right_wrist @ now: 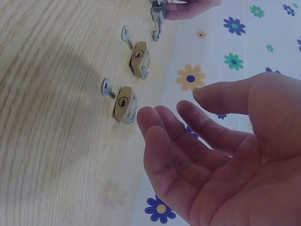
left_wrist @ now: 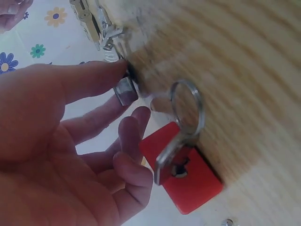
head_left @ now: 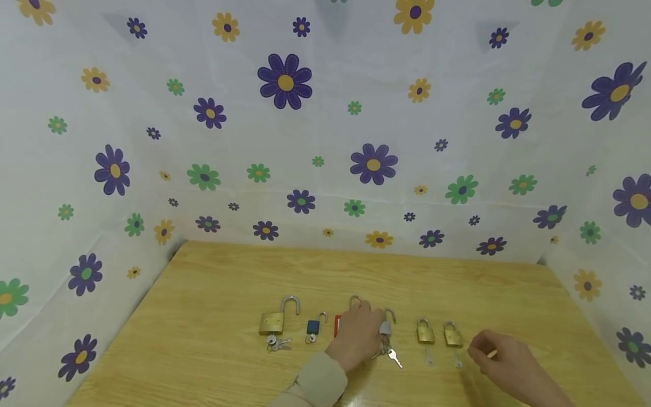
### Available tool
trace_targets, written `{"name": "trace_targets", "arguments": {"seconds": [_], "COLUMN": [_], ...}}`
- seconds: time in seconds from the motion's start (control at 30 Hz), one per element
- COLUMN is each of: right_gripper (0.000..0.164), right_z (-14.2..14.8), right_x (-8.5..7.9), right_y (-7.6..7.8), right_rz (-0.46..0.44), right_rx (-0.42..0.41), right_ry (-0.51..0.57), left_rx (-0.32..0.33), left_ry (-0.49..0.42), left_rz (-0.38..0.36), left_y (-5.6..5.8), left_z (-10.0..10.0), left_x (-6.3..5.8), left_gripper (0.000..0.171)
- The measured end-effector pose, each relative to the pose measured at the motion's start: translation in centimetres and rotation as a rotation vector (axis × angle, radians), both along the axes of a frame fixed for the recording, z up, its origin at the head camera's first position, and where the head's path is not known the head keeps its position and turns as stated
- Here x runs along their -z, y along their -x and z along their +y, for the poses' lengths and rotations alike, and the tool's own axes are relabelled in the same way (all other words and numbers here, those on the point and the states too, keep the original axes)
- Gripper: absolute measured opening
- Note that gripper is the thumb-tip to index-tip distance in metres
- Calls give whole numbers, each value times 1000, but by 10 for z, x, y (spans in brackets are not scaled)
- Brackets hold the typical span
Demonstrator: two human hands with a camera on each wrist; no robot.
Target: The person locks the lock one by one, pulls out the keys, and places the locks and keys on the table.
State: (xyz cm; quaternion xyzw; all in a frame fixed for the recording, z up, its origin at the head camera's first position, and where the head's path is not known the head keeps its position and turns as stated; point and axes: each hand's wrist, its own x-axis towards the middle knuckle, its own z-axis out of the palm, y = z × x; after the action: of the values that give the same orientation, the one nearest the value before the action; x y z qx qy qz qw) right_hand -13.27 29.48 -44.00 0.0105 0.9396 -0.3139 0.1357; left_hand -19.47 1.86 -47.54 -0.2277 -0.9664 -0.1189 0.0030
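My left hand pinches a small grey padlock between thumb and forefinger. The shackle of this grey padlock stands open at the top, and a bunch of keys lies in front of it. Below the left hand is a red padlock with a key in it and a ring; in the head view the hand covers most of it. My right hand holds nothing, its fingers loosely bent, just right of a closed brass padlock.
Another closed brass padlock stands beside the first, each with a loose key in front. To the left are a blue padlock and a large brass padlock, both with open shackles and keys. Flowered cloth encloses the wooden table.
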Motion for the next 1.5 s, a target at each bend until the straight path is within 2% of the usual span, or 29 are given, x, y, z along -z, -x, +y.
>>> {"name": "trace_targets", "arguments": {"seconds": [0.13, 0.27, 0.47, 0.53, 0.7, 0.83, 0.97, 1.23, 1.4, 1.5], "right_gripper": [13, 14, 15, 15, 15, 16, 16, 17, 17, 16], "right_z": [0, 1, 2, 3, 4, 5, 4, 7, 8, 7], "right_x": [0, -2, -2, -1, 1, 2, 1, 3, 4, 4], "right_y": [-2, -3, -2, -2, -2, -1, 0, -1, 0, 1], "right_rz": [5, 12, 16, 19, 27, 8, -7, -24, -27, -16], "right_rx": [-12, -21, -19, -20, -30, -17, -3, 3, 10, 11], "right_ry": [-8, -3, 5, 0, -7, 1, 0, 11, 17, 16], "left_rx": [24, 47, 31, 24, -4, -37, -74, -126, -157, -169], "left_ry": [-35, -118, -347, -395, -477, -578, -663, -741, -764, -825], "left_rz": [-31, -88, -310, -355, -436, -521, -570, -616, -594, -627], "left_y": [1, 2, 5, 7, 10, 10, 9, 7, 8, 7], "left_z": [-2, -4, -8, -9, -10, -10, -10, -5, -2, -2], "left_x": [2, 1, 1, 2, 6, 5, 3, 2, 5, 6], "left_gripper": [7, 10, 8, 7, 30, 33, 30, 25, 24, 26]}}
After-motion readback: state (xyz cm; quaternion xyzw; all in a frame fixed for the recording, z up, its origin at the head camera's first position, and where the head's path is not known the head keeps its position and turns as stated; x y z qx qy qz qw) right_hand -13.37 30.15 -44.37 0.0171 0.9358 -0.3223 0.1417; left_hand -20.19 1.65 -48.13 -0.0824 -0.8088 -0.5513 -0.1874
